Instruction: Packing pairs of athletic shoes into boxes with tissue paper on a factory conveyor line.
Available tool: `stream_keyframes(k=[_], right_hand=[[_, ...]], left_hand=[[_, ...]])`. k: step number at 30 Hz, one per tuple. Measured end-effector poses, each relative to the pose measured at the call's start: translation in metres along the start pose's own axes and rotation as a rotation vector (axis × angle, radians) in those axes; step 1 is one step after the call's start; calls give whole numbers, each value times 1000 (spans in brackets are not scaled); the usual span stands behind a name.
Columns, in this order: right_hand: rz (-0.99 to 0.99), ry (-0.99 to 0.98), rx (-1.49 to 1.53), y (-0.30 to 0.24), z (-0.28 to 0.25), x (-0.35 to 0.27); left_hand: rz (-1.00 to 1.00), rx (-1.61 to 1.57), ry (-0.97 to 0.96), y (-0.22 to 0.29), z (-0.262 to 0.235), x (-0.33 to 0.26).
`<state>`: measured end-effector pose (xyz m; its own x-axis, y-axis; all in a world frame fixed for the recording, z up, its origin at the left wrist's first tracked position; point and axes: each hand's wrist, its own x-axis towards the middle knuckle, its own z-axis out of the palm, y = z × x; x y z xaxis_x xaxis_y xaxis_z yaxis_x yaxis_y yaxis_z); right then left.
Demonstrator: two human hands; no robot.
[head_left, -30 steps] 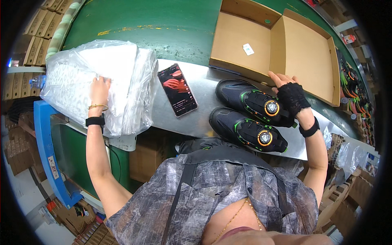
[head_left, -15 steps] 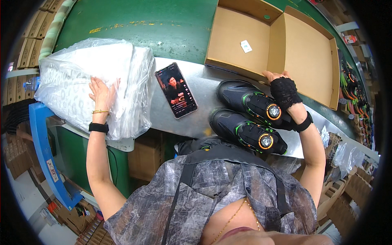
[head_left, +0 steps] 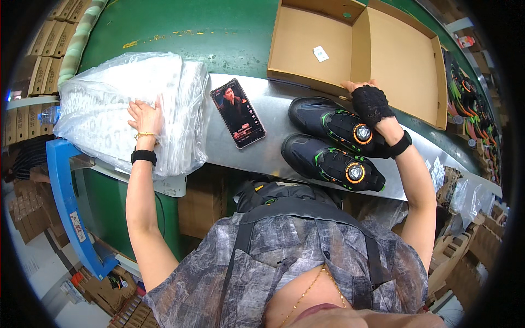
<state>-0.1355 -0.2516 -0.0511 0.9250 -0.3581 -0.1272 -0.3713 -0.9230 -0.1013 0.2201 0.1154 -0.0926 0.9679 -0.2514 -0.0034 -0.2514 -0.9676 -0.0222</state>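
My left hand (head_left: pixel 146 118) lies with its fingers stretched out on a stack of white printed sheets in a clear plastic bag (head_left: pixel 183 117). At the right, my right hand (head_left: pixel 372 104), in a black lace cuff, has its fingers hooked over the near wall of an open cardboard shoe box (head_left: pixel 407 60). A small white packet (head_left: pixel 320 53) rests in the box's left half. Just below the box, two black shoes with green trim and round dials, the far shoe (head_left: pixel 320 119) and the near shoe (head_left: pixel 322 160), lie side by side, toes to the left.
Between bag and shoes, a phone (head_left: pixel 238 113) with a lit screen lies on the metal strip (head_left: pixel 235 156) along the green table (head_left: pixel 229 33). A blue frame (head_left: pixel 68 213) stands at the left. More shoes (head_left: pixel 473 104) line the far right, and stacked boxes (head_left: pixel 46 71) the far left.
The whole view has shifted slightly. My left hand's fingers have drawn closer together on the bag. My right hand keeps its place at the box wall, and the phone's picture has changed.
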Motion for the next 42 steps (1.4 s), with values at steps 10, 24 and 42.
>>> stream_keyframes(k=[10, 24, 42], right_hand=[[40, -83, 5, -8, -1, 11], [-7, -36, 25, -9, 14, 11], [-131, -38, -36, 4, 10, 37]], left_hand=[[-18, 65, -19, 0, 1, 4], [6, 34, 11, -5, 6, 1], [40, 96, -12, 6, 20, 19]])
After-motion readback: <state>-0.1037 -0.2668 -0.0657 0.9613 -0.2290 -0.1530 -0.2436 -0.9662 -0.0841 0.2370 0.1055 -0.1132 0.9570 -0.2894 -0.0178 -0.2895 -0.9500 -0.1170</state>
